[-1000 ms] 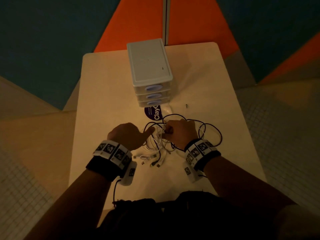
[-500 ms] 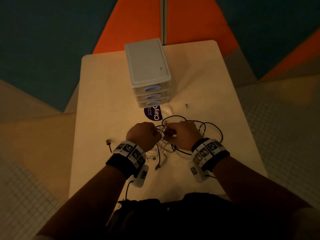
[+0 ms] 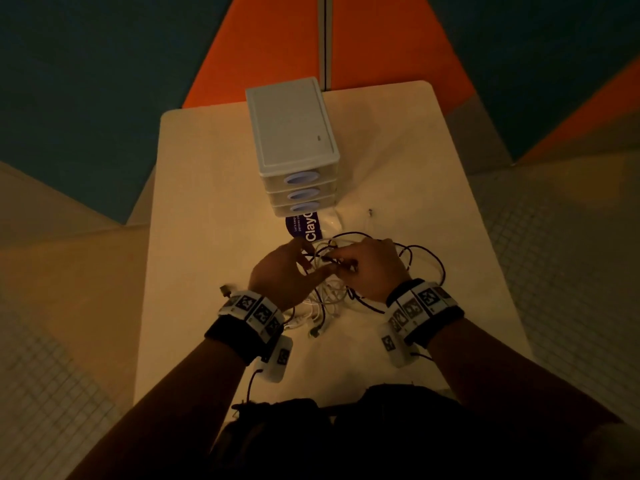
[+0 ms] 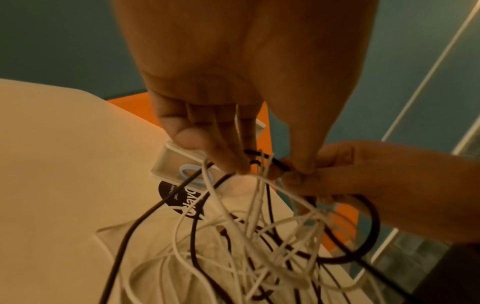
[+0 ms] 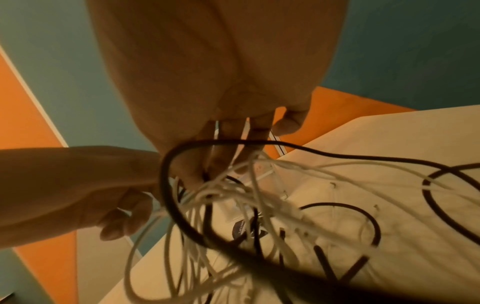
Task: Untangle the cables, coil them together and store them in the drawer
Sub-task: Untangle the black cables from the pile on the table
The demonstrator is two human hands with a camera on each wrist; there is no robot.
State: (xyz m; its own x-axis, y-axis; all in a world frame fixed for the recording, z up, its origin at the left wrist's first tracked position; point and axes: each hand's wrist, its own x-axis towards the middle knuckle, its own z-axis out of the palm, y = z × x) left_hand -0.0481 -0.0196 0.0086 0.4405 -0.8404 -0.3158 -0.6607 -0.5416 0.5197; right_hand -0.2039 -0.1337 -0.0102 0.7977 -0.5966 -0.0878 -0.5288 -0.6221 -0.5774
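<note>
A tangle of black and white cables (image 3: 332, 292) lies on the pale table (image 3: 207, 202) in front of the white three-drawer box (image 3: 294, 157). My left hand (image 3: 287, 268) and right hand (image 3: 367, 265) meet above the tangle, lifting its top strands. In the left wrist view the left hand (image 4: 241, 156) pinches black and white strands of the cables (image 4: 259, 236). The right hand (image 5: 221, 160) pinches strands of the cables (image 5: 259, 205) too. All three drawers look closed.
A dark round sticker (image 3: 306, 228) lies on the table just before the drawer box. Black cable loops (image 3: 426, 261) spread to the right of my right hand. A loose plug end (image 3: 225, 289) lies left of my left wrist. Table edges run near on both sides.
My left hand moved right and forward to join the right hand at the tangle. Both hands now lift strands slightly higher and closer to the drawer box.
</note>
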